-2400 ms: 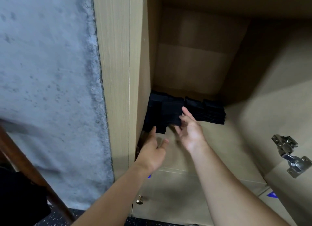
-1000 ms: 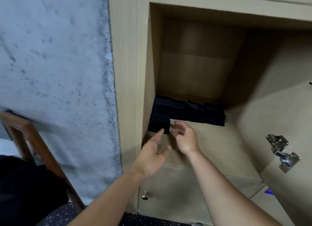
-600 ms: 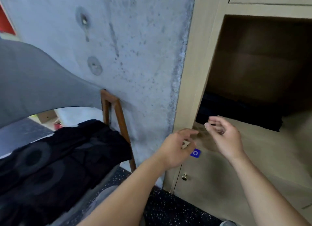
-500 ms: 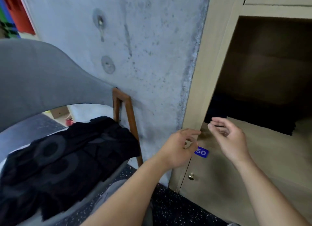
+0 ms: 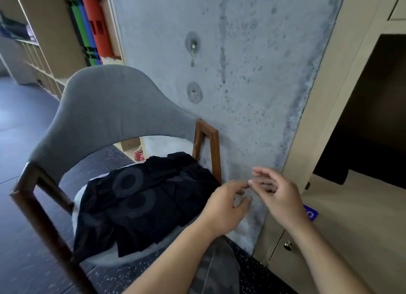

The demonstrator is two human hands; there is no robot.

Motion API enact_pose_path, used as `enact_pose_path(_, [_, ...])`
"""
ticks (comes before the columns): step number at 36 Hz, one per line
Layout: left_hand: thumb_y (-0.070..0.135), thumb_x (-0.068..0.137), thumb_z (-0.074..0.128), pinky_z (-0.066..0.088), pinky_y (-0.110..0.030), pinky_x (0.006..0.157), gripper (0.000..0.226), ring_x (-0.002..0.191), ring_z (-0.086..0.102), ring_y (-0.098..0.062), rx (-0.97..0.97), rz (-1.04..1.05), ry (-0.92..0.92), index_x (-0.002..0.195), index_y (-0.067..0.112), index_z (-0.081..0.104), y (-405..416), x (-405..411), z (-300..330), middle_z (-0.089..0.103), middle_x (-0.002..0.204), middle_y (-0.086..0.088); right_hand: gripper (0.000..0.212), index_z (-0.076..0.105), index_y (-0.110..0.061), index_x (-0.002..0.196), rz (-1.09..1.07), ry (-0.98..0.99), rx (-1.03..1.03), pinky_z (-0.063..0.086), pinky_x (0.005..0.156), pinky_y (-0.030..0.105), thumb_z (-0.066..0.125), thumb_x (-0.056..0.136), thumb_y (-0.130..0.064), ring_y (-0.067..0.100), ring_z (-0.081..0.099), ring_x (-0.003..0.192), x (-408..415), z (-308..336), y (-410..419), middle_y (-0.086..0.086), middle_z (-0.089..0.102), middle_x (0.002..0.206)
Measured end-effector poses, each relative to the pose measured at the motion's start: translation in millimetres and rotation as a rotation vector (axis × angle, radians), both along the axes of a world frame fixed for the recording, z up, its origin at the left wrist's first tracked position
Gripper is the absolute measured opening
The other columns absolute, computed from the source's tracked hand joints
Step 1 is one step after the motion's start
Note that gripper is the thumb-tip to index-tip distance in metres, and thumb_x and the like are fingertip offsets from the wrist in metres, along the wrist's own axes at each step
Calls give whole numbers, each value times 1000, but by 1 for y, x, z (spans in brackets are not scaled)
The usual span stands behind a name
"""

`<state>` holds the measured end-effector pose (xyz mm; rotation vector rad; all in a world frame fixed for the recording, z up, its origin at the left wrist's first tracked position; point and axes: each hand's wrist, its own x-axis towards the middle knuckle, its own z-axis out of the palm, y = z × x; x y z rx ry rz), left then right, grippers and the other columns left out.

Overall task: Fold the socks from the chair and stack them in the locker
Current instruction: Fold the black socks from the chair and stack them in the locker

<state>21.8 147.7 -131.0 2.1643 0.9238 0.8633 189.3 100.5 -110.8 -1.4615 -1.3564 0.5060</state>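
Note:
A heap of black socks (image 5: 142, 201) lies on the seat of a chair (image 5: 105, 109) with a grey padded back and dark wooden frame. My left hand (image 5: 226, 208) hovers just right of the heap, fingers loosely curled, holding nothing. My right hand (image 5: 276, 194) floats beside it in front of the concrete wall, fingers relaxed and empty. The open locker (image 5: 360, 122) is at the right edge; folded black socks (image 5: 331, 168) show as a dark strip on its shelf.
A grey concrete wall (image 5: 237, 74) stands between chair and locker. Below the open compartment is a closed door with a blue number tag (image 5: 310, 213) and a small knob (image 5: 287, 246). Shelving with coloured rolls (image 5: 92, 23) is at the far left. The floor is dark and speckled.
Both hands have drawn out of the locker, leaving the folded socks on the shelf. The view has swung left, bringing the chair and its sock heap into sight; the hands now hover near it.

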Motion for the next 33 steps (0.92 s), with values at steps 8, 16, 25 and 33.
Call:
enact_pose_path(8, [26,98,65,51,-28,101,40,114,57,2,-39,288,29,138,29,60,28,-79,-12,64,124,17,29,67,-33,118,62,8,3,57,84,21,75,90,-29,-2,68,101,-24,-2,15,-17,70,114])
enact_pose_path(16, [22,94,69,48,-39,106,39,119,61,-18,80,576,86,133,18,63,88,-146,-12,66,126,0,29,67,-38,117,89,-12,-12,57,85,24,76,89,-35,-2,69,100,-36,-12,27,-26,70,111])
enact_pose_path(25, [53,102,48,29,-51,116,63,147,32,-33,-52,743,442,158,30,32,138,-167,-22,46,155,-9,27,66,-41,114,98,4,-2,56,84,18,75,91,-30,-2,69,101,-32,-10,29,-30,68,111])
enact_pose_path(33, [54,102,46,18,-50,121,54,152,25,-28,-30,731,516,154,41,38,145,-162,-32,43,158,-5,27,67,-38,115,84,46,-6,56,84,19,75,90,-30,-1,69,101,-24,-6,29,-26,69,110])
